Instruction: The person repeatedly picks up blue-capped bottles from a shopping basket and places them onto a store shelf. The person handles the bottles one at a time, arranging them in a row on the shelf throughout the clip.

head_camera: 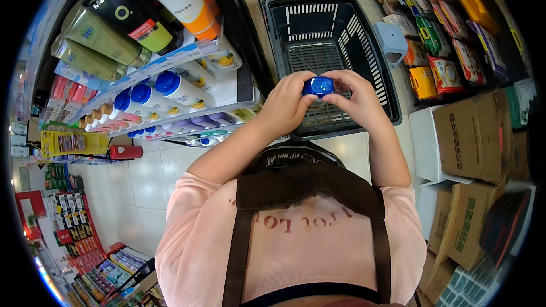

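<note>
Both my hands hold one small container with a glossy blue cap (318,87), seen from above over the near part of a dark plastic shopping basket (394,94). The fingers and thumb of my left hand (286,100) grip its left side. My right hand (356,98) pinches it from the right. The body below the cap is mostly hidden. Through the basket's slotted walls and grid floor I see pale tiles. A brown apron (307,187) covers part of my pink shirt below the hands.
Shelves at left carry squeeze tubes (123,13) and white bottles with blue caps (167,83). A light blue plastic stool (390,40) stands right of the basket. Packaged goods (448,68) fill the upper right rack, with cardboard boxes (465,136) below. A red cylinder (126,152) is at left.
</note>
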`<act>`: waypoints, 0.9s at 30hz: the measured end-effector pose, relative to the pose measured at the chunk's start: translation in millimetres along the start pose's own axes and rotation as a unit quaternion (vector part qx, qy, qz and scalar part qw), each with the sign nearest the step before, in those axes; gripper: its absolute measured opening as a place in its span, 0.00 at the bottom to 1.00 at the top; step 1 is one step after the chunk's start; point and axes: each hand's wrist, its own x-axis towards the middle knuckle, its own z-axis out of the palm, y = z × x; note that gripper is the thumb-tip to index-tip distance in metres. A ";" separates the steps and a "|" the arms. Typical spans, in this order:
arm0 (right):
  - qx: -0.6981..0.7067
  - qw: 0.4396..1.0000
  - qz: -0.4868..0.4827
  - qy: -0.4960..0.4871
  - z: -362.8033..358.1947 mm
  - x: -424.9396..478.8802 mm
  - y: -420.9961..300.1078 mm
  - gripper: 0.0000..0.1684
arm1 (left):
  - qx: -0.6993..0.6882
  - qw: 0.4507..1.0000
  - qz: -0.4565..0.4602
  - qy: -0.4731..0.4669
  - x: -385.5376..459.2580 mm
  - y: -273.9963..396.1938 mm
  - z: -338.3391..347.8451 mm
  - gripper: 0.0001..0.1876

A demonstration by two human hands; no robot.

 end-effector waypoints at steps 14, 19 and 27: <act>-0.031 0.993 -0.110 -0.005 22.4 3.2 -65.2 0.26 | -0.016 0.998 0.040 0.037 -31.8 26.9 -55.2 0.20; 0.001 0.989 -0.145 0.006 38.7 11.2 -87.8 0.26 | -0.005 0.996 0.053 0.065 -41.3 37.2 -83.4 0.21; 0.014 0.980 -0.197 0.010 62.1 33.7 -119.0 0.24 | 0.026 0.989 0.070 0.128 -51.7 38.4 -118.7 0.22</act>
